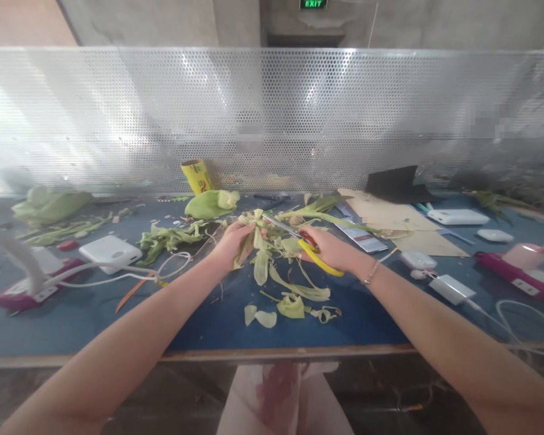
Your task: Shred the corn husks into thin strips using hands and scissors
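Note:
At the middle of the table, my left hand [236,243] is closed around a bunch of pale green, wilted leaves [260,269] that hang below the fingers. My right hand [330,249] grips a pair of scissors [318,258] with yellow and red handles. The blades point left and reach the top of the leaves beside my left fingers; whether they are apart is too blurred to tell. Loose leaf pieces [292,306] lie on the blue table below my hands. A larger light green leafy piece [211,204] rests just behind my left hand.
A yellow tube [196,176] stands by the perforated metal screen [249,115]. To the left are a white power adapter [110,254], cables and a purple power strip [36,293]. Cardboard [390,211], a phone [362,232], a white charger [452,290] and another power strip [517,278] lie to the right.

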Action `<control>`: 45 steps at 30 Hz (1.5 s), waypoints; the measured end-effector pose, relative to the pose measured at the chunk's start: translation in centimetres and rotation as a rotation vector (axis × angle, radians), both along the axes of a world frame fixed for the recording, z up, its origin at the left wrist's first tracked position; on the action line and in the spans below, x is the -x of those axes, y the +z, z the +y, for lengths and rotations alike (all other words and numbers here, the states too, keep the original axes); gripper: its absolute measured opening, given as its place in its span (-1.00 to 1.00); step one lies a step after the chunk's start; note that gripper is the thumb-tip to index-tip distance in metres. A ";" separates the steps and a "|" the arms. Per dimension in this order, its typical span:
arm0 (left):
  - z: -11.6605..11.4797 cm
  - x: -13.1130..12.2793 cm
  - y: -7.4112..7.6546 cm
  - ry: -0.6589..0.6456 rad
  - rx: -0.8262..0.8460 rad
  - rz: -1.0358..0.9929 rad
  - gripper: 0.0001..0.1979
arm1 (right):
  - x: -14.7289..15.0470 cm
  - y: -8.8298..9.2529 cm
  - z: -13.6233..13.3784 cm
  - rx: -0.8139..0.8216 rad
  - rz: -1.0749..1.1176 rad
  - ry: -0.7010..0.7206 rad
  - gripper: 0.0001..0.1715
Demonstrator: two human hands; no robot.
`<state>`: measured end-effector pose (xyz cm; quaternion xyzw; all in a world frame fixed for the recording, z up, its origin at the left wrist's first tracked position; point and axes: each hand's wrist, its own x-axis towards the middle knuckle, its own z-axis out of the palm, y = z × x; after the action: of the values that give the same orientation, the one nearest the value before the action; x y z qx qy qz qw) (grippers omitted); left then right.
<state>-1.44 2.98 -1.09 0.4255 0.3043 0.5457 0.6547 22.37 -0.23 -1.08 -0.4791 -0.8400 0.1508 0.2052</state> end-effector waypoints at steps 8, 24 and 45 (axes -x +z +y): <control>-0.1 0.7 0.3 -0.175 0.059 -0.134 -0.79 | -0.9 -0.3 0.2 -0.009 0.034 0.123 -0.37; -0.7 0.4 0.9 -0.290 0.062 -0.195 -0.78 | -0.6 0.2 -0.2 -0.052 0.031 0.157 -0.38; -0.9 0.1 0.4 -0.321 -0.051 0.035 -0.67 | -0.5 -0.5 0.3 -0.059 0.067 0.195 -0.44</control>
<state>-1.53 2.10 -0.66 0.4946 0.2299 0.4343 0.7169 22.83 0.07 -1.58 -0.3837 -0.8793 0.1613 0.2316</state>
